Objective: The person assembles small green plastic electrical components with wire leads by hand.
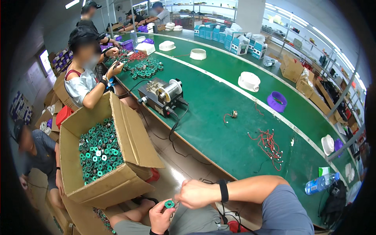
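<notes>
Pinching a green coil (169, 204) — both hands (162, 217) partly cut off.

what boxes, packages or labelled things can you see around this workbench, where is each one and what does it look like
Open cardboard box: left of the green table, brown, full of green coils.
Retail boxes: far end of the table, blue and white, in a row.
Brown cartons: right side beside the shelving, stacked.
Water bottle: near right edge, clear with a blue label.
Left hand holds a green coil.
</notes>
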The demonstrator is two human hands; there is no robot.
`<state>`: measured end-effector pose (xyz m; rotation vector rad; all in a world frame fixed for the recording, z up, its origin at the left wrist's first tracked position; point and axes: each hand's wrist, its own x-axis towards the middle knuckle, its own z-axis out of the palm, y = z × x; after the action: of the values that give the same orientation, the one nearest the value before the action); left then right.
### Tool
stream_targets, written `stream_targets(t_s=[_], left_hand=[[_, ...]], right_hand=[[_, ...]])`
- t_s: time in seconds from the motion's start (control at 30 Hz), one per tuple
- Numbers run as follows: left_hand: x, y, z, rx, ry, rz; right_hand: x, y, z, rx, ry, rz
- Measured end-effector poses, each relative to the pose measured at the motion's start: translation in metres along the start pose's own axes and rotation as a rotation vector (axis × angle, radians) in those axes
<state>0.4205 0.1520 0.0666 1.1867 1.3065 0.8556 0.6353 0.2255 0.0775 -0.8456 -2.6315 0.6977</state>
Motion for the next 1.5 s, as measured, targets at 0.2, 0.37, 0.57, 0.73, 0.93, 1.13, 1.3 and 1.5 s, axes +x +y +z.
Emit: stream_targets(t_s=[0.2, 0.37, 0.57, 0.73, 0.93, 1.13, 1.3, 1.5], left_hand=[[0.002, -0.009, -0.002, -0.018, 0.013, 0.026], [0.004, -0.019, -0.008, -0.054, -0.055, -0.099], [0.011, -0.047, -0.011, -0.029, -0.006, 0.134], [0.012, -0.043, -0.007, -0.077, 0.042, 0.112], [0.018, -0.051, -0.01, -0.107, 0.053, 0.112], [0.016, -0.062, -0.011, 0.009, 0.056, 0.195], [0.018, -0.057, -0.017, 0.008, 0.035, 0.182], [0.017, -0.061, -0.02, 0.047, 0.016, 0.172]], right_hand=[[0.002, 0.007, 0.001, 0.002, -0.027, -0.004], [0.0, -0.006, 0.007, 0.057, -0.038, -0.039], [0.003, -0.01, 0.014, 0.156, 0.014, -0.109], [0.008, 0.002, 0.007, 0.037, -0.046, 0.001], [0.014, 0.01, 0.007, 0.041, -0.064, 0.024], [0.011, 0.012, 0.018, 0.069, 0.034, 0.031], [0.012, -0.003, 0.028, 0.156, 0.041, -0.078], [0.011, -0.002, 0.033, 0.12, 0.034, -0.042]])
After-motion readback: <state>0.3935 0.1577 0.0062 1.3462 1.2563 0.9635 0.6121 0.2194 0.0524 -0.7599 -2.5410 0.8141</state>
